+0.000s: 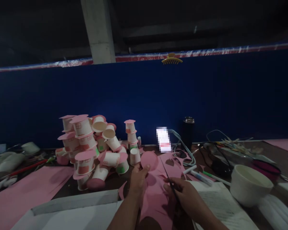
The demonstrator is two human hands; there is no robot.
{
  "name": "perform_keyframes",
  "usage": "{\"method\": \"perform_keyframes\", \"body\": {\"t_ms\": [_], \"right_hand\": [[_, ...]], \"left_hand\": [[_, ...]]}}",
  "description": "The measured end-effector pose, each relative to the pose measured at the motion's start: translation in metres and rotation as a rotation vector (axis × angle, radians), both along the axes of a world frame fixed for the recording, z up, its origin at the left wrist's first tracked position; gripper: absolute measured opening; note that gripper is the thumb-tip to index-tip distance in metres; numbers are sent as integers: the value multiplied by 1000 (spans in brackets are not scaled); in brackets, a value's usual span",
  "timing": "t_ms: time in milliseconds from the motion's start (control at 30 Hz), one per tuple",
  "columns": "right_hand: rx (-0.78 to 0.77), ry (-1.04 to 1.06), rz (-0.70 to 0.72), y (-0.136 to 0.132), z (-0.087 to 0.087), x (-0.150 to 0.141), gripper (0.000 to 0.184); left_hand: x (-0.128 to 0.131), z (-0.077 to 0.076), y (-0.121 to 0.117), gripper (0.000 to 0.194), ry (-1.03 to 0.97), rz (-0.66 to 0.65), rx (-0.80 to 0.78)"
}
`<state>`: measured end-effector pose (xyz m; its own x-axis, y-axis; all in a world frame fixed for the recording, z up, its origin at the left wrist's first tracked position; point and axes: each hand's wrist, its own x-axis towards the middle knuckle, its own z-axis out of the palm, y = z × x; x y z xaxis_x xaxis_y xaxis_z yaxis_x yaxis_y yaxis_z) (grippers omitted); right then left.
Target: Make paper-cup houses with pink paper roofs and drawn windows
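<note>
My left hand (138, 180) pinches a round pink paper disc (149, 160) and holds it up over the table. My right hand (182, 195) is closed round a pair of scissors (169, 180), whose blades point up and away towards the disc. Below both hands lies a pink paper sheet (156, 198) with round holes cut out of it. Just left of the disc stands a heap of small paper cups (93, 150), many capped with pink discs.
A white bowl (249, 185) sits at the right, with pens (201, 177), cables and a black flask (188, 132) behind. A lit phone (164, 139) leans on the blue partition. An open cardboard box (72, 210) is at the near edge, more pink paper (26, 195) at left.
</note>
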<state>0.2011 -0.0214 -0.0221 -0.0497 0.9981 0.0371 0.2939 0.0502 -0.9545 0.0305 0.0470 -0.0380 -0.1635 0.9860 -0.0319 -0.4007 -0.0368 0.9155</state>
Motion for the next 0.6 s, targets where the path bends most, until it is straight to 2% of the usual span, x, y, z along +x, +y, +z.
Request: {"method": "perform_keyframes", "body": {"t_ms": [300,600], "right_hand": [[-26,-17,-36,-4,14,-3,40],[-23,124,2,5,-1,2,43]], "left_hand": [[-2,-8,5,37,-5,25,39],[-1,0,1,36,-45,-1,31]]}}
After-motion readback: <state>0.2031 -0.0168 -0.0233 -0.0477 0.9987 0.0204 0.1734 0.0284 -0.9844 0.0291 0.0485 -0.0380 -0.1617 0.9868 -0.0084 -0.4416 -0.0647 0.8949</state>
